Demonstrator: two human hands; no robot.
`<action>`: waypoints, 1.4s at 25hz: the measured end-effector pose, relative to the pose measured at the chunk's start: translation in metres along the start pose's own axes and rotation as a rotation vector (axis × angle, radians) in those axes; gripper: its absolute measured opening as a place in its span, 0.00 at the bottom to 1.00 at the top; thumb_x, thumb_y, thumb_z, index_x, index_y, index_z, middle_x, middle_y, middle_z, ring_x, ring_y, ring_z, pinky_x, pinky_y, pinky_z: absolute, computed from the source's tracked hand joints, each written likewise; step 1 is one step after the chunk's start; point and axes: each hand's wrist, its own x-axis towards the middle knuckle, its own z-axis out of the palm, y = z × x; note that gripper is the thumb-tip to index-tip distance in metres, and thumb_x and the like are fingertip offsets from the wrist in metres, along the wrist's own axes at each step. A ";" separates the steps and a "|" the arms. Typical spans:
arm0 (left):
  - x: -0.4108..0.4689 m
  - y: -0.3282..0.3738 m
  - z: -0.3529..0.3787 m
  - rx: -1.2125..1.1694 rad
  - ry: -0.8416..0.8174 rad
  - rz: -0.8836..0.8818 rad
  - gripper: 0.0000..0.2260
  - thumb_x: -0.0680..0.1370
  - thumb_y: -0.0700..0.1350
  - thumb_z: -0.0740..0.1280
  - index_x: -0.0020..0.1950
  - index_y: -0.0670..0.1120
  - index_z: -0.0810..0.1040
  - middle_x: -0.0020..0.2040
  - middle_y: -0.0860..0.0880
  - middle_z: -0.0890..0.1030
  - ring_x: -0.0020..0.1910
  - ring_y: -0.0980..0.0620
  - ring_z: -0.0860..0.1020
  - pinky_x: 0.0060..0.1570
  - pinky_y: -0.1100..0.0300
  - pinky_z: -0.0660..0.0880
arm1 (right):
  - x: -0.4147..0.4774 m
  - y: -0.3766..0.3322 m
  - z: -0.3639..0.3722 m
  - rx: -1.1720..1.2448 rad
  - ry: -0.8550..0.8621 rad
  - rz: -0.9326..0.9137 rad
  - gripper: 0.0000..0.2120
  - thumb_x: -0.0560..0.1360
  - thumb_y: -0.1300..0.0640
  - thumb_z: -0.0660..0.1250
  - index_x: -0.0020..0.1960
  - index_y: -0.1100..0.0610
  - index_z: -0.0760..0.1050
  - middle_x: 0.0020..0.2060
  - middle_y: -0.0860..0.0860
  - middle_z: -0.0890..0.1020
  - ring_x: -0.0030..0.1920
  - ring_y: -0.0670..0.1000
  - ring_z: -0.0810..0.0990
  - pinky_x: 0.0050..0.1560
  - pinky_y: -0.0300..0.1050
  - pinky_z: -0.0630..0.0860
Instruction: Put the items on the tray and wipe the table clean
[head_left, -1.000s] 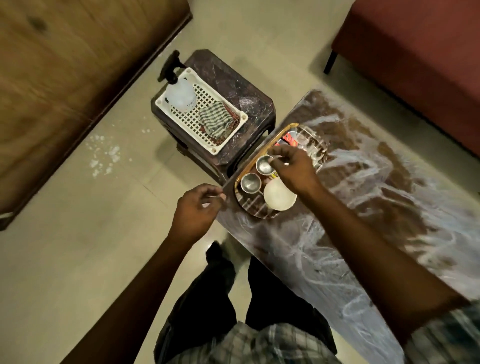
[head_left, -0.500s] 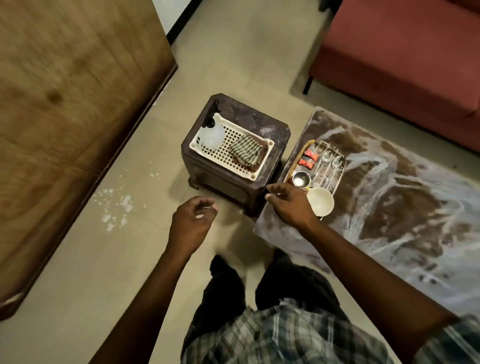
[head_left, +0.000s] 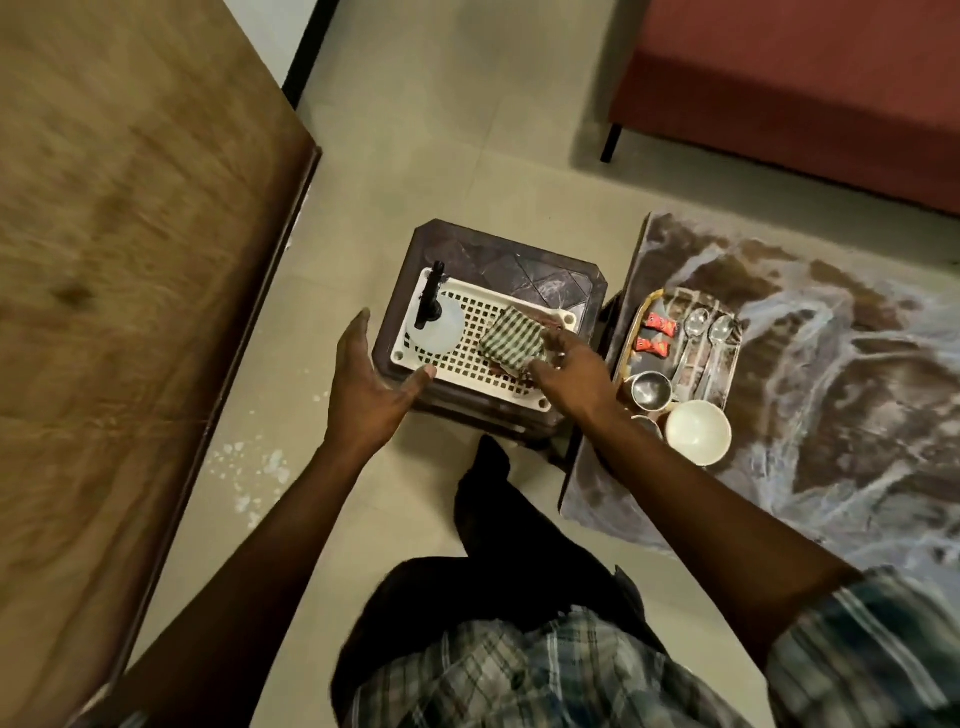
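Note:
A serving tray (head_left: 635, 332) lies at the left end of the marbled table (head_left: 841, 395). It holds two red wrappers (head_left: 658, 332), two spoons (head_left: 706, 332), a steel cup (head_left: 649, 388) and a white bowl (head_left: 697, 431). On the dark stool (head_left: 524, 265) to the left sits a white lattice basket (head_left: 467, 358) with a spray bottle (head_left: 435, 325) and a folded checked cloth (head_left: 511, 340). My right hand (head_left: 571, 376) hovers with spread fingers over the basket's right end, at the cloth. My left hand (head_left: 371, 384) is open at the basket's left corner.
A wooden bed panel (head_left: 119, 291) fills the left side. A red sofa (head_left: 800, 88) stands at the back right. White specks (head_left: 249, 467) mark the floor beside the bed. My legs (head_left: 498, 519) are close in front of the stool.
My right hand left the tray and moved left to the basket over the cloth. My left hand uncurled and rose to the basket's left corner. The view shifted left.

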 end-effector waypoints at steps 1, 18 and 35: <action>0.017 -0.001 0.003 0.004 -0.039 0.001 0.49 0.74 0.56 0.81 0.86 0.49 0.57 0.85 0.46 0.62 0.83 0.46 0.63 0.77 0.55 0.63 | 0.015 -0.003 0.003 -0.023 0.010 -0.003 0.23 0.80 0.55 0.71 0.74 0.52 0.74 0.64 0.53 0.84 0.56 0.54 0.86 0.59 0.58 0.85; 0.138 -0.001 0.054 0.051 -0.387 0.343 0.32 0.84 0.55 0.68 0.85 0.53 0.60 0.82 0.51 0.69 0.78 0.53 0.72 0.76 0.47 0.73 | 0.076 0.000 0.045 -0.265 0.045 0.057 0.23 0.75 0.54 0.72 0.68 0.57 0.75 0.64 0.57 0.78 0.63 0.58 0.78 0.63 0.54 0.79; -0.042 0.192 0.051 -0.192 -0.676 0.658 0.07 0.86 0.55 0.65 0.55 0.53 0.75 0.45 0.57 0.81 0.46 0.51 0.84 0.54 0.53 0.80 | -0.216 0.030 -0.058 1.722 0.738 0.150 0.20 0.80 0.66 0.71 0.71 0.68 0.76 0.61 0.66 0.86 0.57 0.60 0.88 0.58 0.57 0.85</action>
